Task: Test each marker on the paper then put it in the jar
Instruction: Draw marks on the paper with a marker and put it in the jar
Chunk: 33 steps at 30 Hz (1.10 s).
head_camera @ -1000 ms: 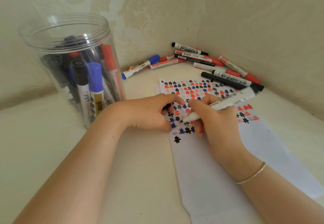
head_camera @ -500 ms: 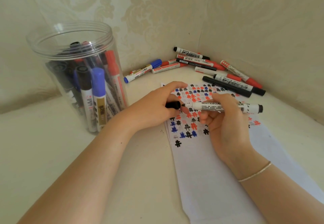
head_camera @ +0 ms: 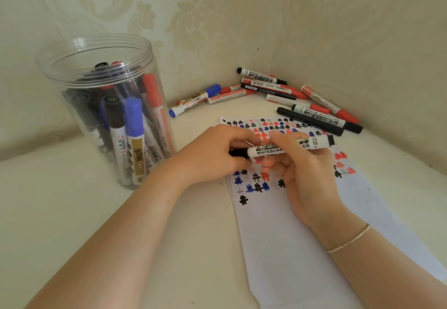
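Two hands: the left hand [head_camera: 212, 154] and right hand [head_camera: 302, 171] meet over the paper [head_camera: 302, 248], sharing one marker.
Marker in hand: a white-barrelled whiteboard marker [head_camera: 285, 148] lies level, held just above the paper.
Left hand: its fingertips pinch the black cap [head_camera: 238, 152] at the marker's left end; the cap looks seated or nearly so.
Right hand: its fingers curl round the middle of the barrel.
Paper: its far end is crowded with black, red and blue test marks; the near part is blank.
Jar: the clear jar [head_camera: 101, 50] stands left of the hands, open-topped, already packed with markers.
Still to do: about ten markers [head_camera: 278, 91] lie heaped in the corner beyond the paper.
Progress: I judge it well past halfway; this marker seems tested and bound for the jar.
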Motion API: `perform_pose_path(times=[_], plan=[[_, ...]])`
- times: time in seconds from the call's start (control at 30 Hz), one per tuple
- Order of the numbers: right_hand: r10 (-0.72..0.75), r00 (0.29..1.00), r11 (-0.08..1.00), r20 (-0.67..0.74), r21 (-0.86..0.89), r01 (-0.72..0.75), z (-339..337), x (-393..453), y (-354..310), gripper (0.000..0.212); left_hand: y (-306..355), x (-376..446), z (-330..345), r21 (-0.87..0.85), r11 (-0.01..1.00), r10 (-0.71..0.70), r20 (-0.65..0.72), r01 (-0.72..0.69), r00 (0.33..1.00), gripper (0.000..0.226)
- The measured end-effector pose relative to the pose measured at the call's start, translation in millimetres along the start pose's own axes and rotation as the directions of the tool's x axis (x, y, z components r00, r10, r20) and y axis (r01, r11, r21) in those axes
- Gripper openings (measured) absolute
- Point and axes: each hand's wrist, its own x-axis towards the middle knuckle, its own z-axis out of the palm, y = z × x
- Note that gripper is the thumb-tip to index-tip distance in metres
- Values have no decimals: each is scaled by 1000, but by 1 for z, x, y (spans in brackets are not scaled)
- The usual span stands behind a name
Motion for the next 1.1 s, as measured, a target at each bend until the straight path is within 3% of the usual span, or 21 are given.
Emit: perform_pose_path(times=[0.07, 0.13, 0.23, 0.33, 0.47, 0.57, 0.73, 0.83, 0.9, 0.97, 1.0, 1.1], plan=[[43, 998, 987, 45, 152, -49, -2, 0, -3, 37, 2, -1, -4, -140, 990, 13, -8, -14, 1000, 35], [51, 997, 983, 51, 175, -59, -3, 0, -5, 40, 6, -2, -7, -280, 960, 17, -8, -19, 1000, 27], [50, 995, 991, -83, 125, -39, -3, 1, -3, 12, 13, -3, -4, -391, 920, -44, -29, 30, 999, 19], [-51, 974, 998, -222, -46, 42, -4, 4, -1, 23, 14, -1, -2, -469, 879, -142, -90, 84, 986, 23], [-180, 976, 919, -123, -376, 122, 1, -1, 4, 18, 16, -1, 7, -416, 902, -237, -246, 118, 940, 29], [-226, 972, 870, -71, -463, 169, 6, -4, 6, 24, 13, 0, 13, -353, 926, -264, -352, 134, 898, 34], [-325, 944, 824, -66, -509, 248, 5, -3, 10, 35, 17, 0, 20, -262, 958, -233, -462, 119, 855, 45], [-252, 963, 862, -95, -475, 178, 2, -1, 6, 38, 22, -3, 21, -239, 970, -171, -515, 51, 840, 41], [-132, 981, 910, -141, -409, 64, 1, 2, -1, 36, 27, -7, 20, -241, 969, -98, -553, -47, 828, 24], [14, 987, 965, -161, -258, -56, 4, 8, -12, 34, 38, -13, 20, -236, 950, 8, -632, -203, 775, 9], [63, 987, 980, -146, -177, -89, 8, 12, -19, 36, 44, -16, 20, -225, 926, 69, -688, -303, 723, 13], [95, 995, 995, -33, -27, -96, 30, 26, -42, 41, 63, -22, 10, -31, 849, 287, -811, -527, 510, 29]])
